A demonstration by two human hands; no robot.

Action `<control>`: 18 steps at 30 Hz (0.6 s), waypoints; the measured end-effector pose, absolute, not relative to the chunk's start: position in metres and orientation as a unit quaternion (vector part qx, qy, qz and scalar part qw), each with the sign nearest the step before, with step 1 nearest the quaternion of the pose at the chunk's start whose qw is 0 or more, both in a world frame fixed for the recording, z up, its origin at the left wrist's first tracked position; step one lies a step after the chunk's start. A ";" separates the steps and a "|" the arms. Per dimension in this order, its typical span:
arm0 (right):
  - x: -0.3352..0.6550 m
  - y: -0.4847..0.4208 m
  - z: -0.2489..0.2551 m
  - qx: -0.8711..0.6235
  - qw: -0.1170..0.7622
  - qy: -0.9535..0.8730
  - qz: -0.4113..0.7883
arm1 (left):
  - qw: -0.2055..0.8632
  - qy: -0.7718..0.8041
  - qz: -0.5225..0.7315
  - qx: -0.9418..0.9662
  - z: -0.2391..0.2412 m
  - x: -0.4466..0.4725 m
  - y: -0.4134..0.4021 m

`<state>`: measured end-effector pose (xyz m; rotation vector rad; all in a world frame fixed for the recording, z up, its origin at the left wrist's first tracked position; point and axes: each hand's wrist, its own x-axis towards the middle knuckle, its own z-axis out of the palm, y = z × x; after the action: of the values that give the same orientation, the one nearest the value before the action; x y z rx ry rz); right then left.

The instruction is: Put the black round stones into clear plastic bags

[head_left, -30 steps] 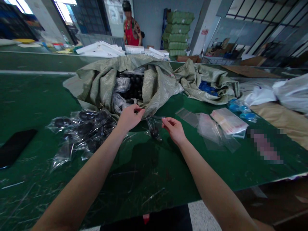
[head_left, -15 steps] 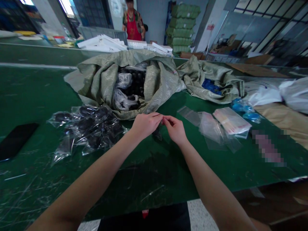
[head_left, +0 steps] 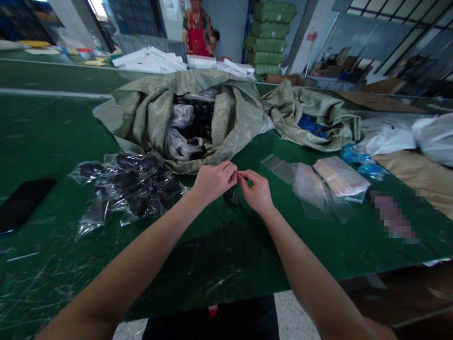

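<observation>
My left hand and my right hand meet over the green table, fingertips pinched close together. Below them hangs a clear plastic bag with something dark inside, mostly hidden by my left hand. Both hands appear closed on the bag's upper edge. Left of them lies a pile of clear bags with black rounded items in them. Flat empty plastic bags are spread to the right, beside a thicker stack of bags. Just beyond my hands, a large woven sack gapes around many black rounded pieces.
A black phone rests at the far left. A second woven sack holds blue items, with blue wrapped pieces nearby. White strips are heaped at the back, where a person in a red apron stands.
My left fingers have curled in more at the bag's edge, and both hands have shifted slightly. The person at the back has moved a little.
</observation>
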<state>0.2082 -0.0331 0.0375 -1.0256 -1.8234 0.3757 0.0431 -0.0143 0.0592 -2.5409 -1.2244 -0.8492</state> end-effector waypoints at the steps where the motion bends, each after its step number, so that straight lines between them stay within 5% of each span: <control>1: 0.208 -0.033 0.037 -0.418 0.490 -0.751 0.149 | 0.094 -0.415 -0.299 -0.854 0.059 0.043 -0.014; 9: 0.209 -0.031 0.033 -0.416 0.507 -0.740 0.147 | -0.011 -0.421 -0.442 -0.792 0.065 0.037 -0.003; 18: 0.211 -0.030 0.032 -0.429 0.495 -0.742 0.146 | -0.015 -0.304 -0.376 -0.875 0.057 0.033 0.000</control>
<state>0.2108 -0.0297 0.0318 -1.0399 -1.7979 0.3547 0.0330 -0.0002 0.0574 -2.7761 -0.9654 -1.1925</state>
